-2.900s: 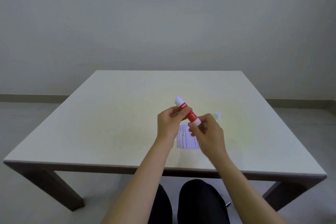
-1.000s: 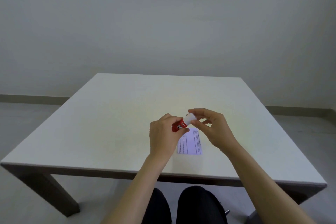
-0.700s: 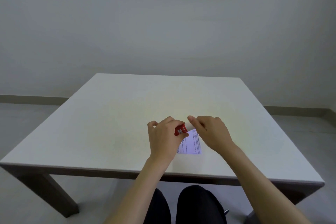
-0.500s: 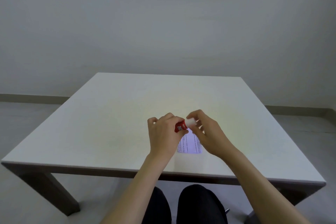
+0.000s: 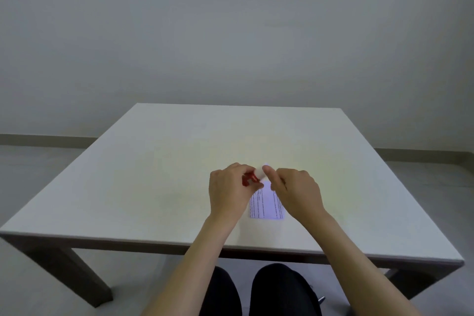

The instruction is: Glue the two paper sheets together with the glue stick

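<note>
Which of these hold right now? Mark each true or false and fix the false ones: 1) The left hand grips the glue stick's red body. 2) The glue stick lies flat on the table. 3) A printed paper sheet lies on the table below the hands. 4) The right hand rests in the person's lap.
1) True: the left hand grips the red body of the glue stick.
2) False: both hands hold it above the table.
3) True: the printed paper sheet lies flat there.
4) False: the right hand pinches the stick's white end.
</note>
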`<state>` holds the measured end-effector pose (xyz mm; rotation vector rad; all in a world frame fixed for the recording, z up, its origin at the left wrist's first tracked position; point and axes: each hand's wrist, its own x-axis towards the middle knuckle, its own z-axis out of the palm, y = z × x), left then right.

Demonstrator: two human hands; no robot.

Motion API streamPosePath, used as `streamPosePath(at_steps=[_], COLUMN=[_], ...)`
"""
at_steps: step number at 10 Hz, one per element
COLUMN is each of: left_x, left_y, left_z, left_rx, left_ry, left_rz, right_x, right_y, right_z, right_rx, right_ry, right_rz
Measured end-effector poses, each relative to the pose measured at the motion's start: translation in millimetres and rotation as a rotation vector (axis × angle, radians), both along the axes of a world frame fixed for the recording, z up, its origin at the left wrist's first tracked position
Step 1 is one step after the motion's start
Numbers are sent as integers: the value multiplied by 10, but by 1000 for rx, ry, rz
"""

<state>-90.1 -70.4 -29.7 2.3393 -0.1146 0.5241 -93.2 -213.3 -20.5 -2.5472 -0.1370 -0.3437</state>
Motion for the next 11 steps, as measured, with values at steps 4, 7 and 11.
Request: streamPosePath(at_steps=[4, 7, 11], left_x=[654, 671, 638], left_y=[401, 411, 455], left_z=[-111, -294, -382], left_rx=[-255, -257, 13], left_ry=[78, 97, 194], left_rz=[284, 284, 281], right_x=[-108, -93, -15], right_y=[-183, -264, -55], right_z=[-147, -132, -36], right_rx=[81, 123, 73], right_ry=[157, 189, 180], right_rz=[92, 79, 161])
